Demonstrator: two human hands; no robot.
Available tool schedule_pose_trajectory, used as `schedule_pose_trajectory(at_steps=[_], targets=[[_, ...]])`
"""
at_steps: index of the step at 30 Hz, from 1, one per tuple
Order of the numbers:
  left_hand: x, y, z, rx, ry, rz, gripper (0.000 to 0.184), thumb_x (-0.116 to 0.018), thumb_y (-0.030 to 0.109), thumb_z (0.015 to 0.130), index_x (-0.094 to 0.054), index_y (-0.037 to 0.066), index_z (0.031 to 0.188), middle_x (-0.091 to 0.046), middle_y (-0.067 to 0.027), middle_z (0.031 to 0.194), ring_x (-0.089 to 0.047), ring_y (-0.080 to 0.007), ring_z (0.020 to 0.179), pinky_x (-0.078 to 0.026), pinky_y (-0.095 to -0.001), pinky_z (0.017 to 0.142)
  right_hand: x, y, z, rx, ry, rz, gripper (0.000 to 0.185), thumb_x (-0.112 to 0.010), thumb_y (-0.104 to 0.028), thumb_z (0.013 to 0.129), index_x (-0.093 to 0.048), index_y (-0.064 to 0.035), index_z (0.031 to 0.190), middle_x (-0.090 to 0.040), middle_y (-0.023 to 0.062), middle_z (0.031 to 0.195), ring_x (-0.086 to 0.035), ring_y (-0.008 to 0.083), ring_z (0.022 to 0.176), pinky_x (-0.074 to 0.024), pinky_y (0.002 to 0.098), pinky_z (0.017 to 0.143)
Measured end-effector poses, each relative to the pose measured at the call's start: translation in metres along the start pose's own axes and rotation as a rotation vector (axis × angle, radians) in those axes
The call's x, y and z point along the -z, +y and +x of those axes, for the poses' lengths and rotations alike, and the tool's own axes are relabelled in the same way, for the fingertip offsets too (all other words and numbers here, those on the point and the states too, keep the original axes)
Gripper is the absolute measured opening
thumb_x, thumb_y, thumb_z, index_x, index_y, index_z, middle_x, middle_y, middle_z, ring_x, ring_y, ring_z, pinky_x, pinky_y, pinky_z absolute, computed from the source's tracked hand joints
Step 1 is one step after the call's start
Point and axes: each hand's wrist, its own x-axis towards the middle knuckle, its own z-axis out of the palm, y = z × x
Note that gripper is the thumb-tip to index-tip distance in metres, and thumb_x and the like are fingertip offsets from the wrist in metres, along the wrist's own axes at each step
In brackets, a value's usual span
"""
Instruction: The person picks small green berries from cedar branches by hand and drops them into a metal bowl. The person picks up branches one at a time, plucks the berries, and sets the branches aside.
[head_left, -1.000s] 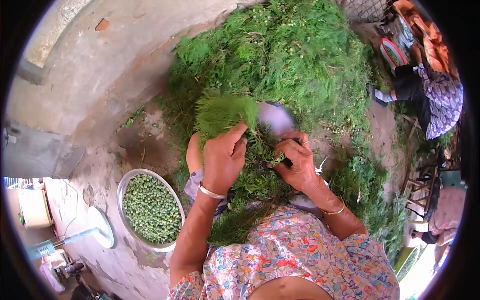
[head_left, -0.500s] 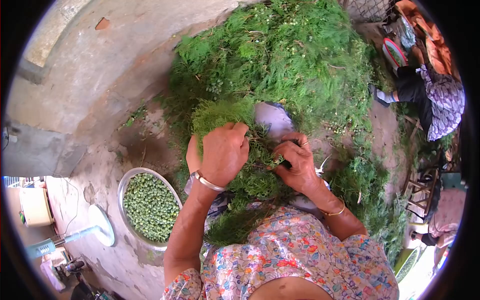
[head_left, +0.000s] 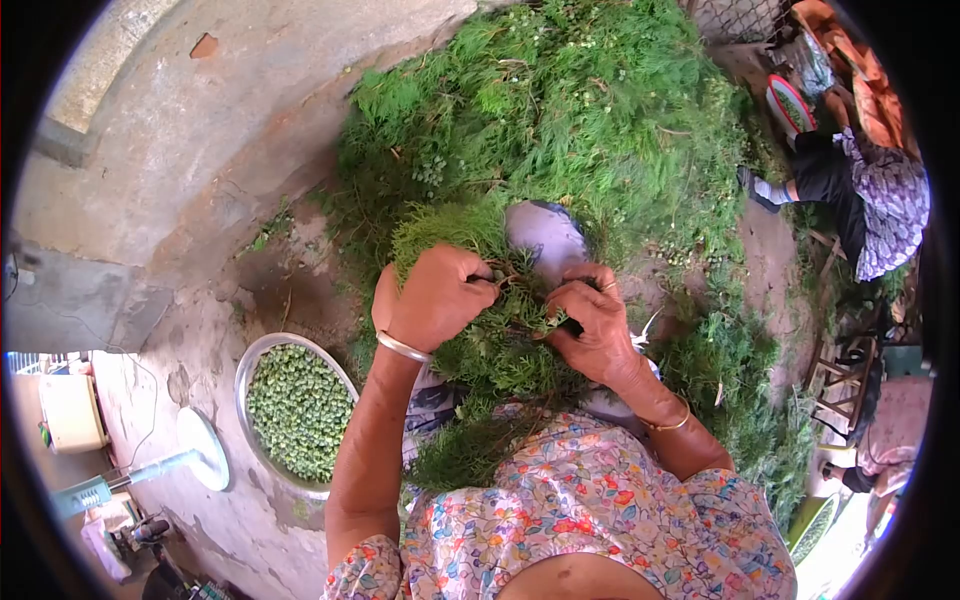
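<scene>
A leafy evergreen branch [head_left: 515, 345] lies across my lap between my two hands. My left hand [head_left: 435, 303] is closed, its thumb and fingertips pinching at the branch's twigs; any small cone inside the fingers is hidden. My right hand [head_left: 590, 325] grips the same branch from the other side, fingers curled round a stem. Feathery green foliage [head_left: 445, 228] stands up just beyond my left hand. To the left, a metal basin [head_left: 240, 395] on the ground holds a heap of small green cones [head_left: 300, 410].
A large pile of cut evergreen branches [head_left: 560, 110] spreads ahead and down the right side. A pale-blue stand fan [head_left: 205, 450] is left of the basin. At the far right sits another person [head_left: 880, 200] beside a red-rimmed tray [head_left: 790, 105]. A concrete wall [head_left: 230, 110] runs along the upper left.
My left hand has shifted slightly left and turned, its pinched fingertips now showing at the twigs. My right hand and the branch stay nearly in place.
</scene>
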Motion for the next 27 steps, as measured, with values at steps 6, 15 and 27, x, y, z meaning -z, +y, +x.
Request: schedule_pose_trajectory(at_steps=[6, 15, 27], targets=[[0.008, 0.016, -0.003, 0.477, -0.103, -0.412, 0.025, -0.066, 0.019, 0.082, -0.064, -0.001, 0.067, -0.049, -0.0016, 0.047, -0.052, -0.0093, 0.045, -0.039, -0.0265, 0.045, 0.001, -0.002, 0.001, -0.011, 0.023, 0.004, 0.032, -0.071, 0.004, 0.053, -0.058, -0.0063, 0.080, -0.060, 0.0048, 0.086, -0.052, 0.0303, 0.100, -0.0412, 0.0412, 0.088], [-0.008, 0.019, -0.008, 0.436, 0.048, -0.500, 0.015, -0.069, 0.013, 0.079, -0.068, 0.000, 0.072, -0.052, 0.0008, 0.051, -0.049, -0.0058, 0.042, -0.031, -0.0207, 0.038, -0.001, -0.002, 0.001, 0.002, 0.028, -0.004, 0.034, -0.075, 0.002, 0.052, -0.058, -0.0062, 0.080, -0.061, 0.0039, 0.085, -0.052, 0.0293, 0.100, -0.0411, 0.0407, 0.087], [-0.005, 0.038, -0.006, 0.418, 0.191, -0.552, 0.015, -0.071, 0.013, 0.078, -0.070, -0.002, 0.079, -0.054, 0.0001, 0.054, -0.049, -0.0060, 0.045, -0.033, -0.0213, 0.040, -0.003, 0.000, 0.000, -0.046, 0.026, -0.015, 0.032, -0.074, -0.002, 0.054, -0.061, -0.0085, 0.083, -0.061, 0.0054, 0.088, -0.052, 0.0302, 0.102, -0.0417, 0.0411, 0.088]])
